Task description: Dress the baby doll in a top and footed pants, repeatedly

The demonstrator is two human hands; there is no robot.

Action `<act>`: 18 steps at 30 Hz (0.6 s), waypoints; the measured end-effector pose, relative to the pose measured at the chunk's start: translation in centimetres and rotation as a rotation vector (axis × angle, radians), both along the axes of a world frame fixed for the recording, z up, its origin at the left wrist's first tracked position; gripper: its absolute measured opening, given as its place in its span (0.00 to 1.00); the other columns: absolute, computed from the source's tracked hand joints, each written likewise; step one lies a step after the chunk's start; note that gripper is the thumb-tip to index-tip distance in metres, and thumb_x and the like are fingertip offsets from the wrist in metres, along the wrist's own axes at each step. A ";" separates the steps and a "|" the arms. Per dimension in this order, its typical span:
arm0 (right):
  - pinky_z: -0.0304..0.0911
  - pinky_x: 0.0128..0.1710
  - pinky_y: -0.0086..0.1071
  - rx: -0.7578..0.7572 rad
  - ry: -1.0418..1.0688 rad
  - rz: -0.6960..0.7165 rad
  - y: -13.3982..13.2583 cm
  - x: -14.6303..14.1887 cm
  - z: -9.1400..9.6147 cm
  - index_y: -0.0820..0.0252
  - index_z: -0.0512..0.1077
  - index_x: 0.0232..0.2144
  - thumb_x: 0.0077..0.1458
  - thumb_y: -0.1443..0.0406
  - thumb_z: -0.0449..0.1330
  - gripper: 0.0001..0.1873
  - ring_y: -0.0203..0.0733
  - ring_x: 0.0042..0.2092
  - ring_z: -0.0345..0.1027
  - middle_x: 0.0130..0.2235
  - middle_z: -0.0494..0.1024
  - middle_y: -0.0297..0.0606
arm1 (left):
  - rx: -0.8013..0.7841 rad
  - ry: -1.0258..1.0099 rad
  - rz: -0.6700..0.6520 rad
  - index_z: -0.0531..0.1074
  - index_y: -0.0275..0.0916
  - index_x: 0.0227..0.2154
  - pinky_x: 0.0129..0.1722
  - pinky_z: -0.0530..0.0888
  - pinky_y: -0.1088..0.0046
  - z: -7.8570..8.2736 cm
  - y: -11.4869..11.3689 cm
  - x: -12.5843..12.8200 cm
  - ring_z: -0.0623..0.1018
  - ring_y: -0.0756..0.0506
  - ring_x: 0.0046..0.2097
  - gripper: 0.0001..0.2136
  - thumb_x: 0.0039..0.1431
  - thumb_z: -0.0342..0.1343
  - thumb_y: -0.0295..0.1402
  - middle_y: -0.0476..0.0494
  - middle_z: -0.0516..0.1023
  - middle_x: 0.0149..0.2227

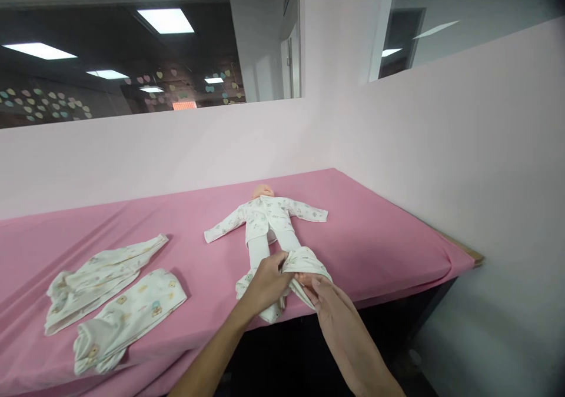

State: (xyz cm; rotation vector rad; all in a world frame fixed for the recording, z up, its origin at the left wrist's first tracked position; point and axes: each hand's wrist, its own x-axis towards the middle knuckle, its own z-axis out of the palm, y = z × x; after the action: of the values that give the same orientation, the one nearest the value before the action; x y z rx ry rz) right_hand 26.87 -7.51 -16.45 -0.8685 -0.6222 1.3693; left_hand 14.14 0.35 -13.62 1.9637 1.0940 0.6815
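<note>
A baby doll (266, 212) lies on its back on the pink-covered table (379, 232), dressed in a white printed top with arms spread. Bunched around its feet near the table's front edge is a pair of white printed trousers (304, 263). My left hand (265, 285) is closed on the trousers' left side, fingers curled into the fabric. My right hand (324, 294) pinches the same bunched fabric from the right. Both forearms reach up from the bottom of the view.
Two more white printed baby garments (106, 273) (128, 317) lie on the table's left part. Pink partition walls stand behind and to the right. The table's right end (474, 260) drops off near the wall.
</note>
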 end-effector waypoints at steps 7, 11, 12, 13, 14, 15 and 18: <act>0.58 0.60 0.43 0.024 -0.114 0.100 -2.0 1.5 0.2 0.52 0.71 0.53 0.55 0.50 0.59 0.25 0.49 0.58 0.63 0.56 0.72 0.37 | 0.204 0.159 0.020 0.66 0.40 0.31 0.33 0.65 0.73 0.6 1.7 -0.8 0.72 0.47 0.34 0.06 0.53 0.45 0.26 0.50 0.74 0.33; 0.59 0.58 0.41 0.022 -0.454 0.058 -1.4 2.9 -2.3 0.53 0.70 0.53 0.56 0.51 0.58 0.25 0.49 0.57 0.64 0.56 0.72 0.39 | 0.285 0.196 0.055 0.68 0.40 0.35 0.33 0.65 0.72 0.7 2.6 -1.4 0.72 0.47 0.35 0.10 0.53 0.44 0.24 0.49 0.75 0.35; 0.60 0.57 0.41 0.011 -0.544 0.029 -0.9 3.1 -3.2 0.55 0.70 0.52 0.56 0.51 0.58 0.24 0.49 0.55 0.66 0.54 0.74 0.40 | 0.290 0.197 0.047 0.69 0.40 0.36 0.33 0.65 0.72 0.7 2.7 -1.5 0.73 0.47 0.36 0.12 0.53 0.44 0.24 0.49 0.75 0.36; 0.61 0.55 0.40 0.004 -0.623 0.002 -0.3 3.2 -4.0 0.56 0.71 0.50 0.55 0.52 0.58 0.23 0.48 0.53 0.68 0.52 0.75 0.41 | 0.291 0.199 0.035 0.69 0.40 0.37 0.34 0.66 0.71 0.6 2.8 -1.6 0.73 0.46 0.37 0.12 0.53 0.44 0.24 0.48 0.76 0.38; 0.63 0.52 0.40 0.001 -0.695 -0.021 0.3 3.2 -4.7 0.56 0.72 0.48 0.55 0.53 0.58 0.22 0.48 0.50 0.70 0.49 0.77 0.41 | 0.290 0.202 0.019 0.69 0.40 0.39 0.36 0.67 0.71 0.7 2.8 -1.6 0.73 0.46 0.39 0.13 0.53 0.44 0.24 0.47 0.76 0.40; 0.64 0.49 0.40 0.002 -0.764 -0.037 0.8 3.2 -5.2 0.56 0.72 0.47 0.55 0.53 0.58 0.20 0.48 0.47 0.71 0.47 0.77 0.40 | 0.288 0.209 0.000 0.70 0.40 0.40 0.38 0.67 0.70 0.7 2.7 -1.6 0.73 0.45 0.42 0.13 0.53 0.46 0.25 0.47 0.76 0.42; 0.65 0.41 0.38 0.018 -0.964 -0.057 2.1 2.9 -5.5 0.55 0.73 0.40 0.54 0.55 0.57 0.14 0.46 0.40 0.71 0.40 0.78 0.38 | 0.282 0.252 -0.043 0.70 0.41 0.45 0.45 0.68 0.67 1.1 2.1 -1.5 0.72 0.42 0.47 0.16 0.52 0.50 0.27 0.46 0.75 0.46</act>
State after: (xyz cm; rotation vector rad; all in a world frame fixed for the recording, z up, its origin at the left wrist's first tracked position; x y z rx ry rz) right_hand 29.82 -5.42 -21.93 -1.5203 -1.3173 0.8252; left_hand 12.61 2.46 -12.52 2.3587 1.1499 0.6024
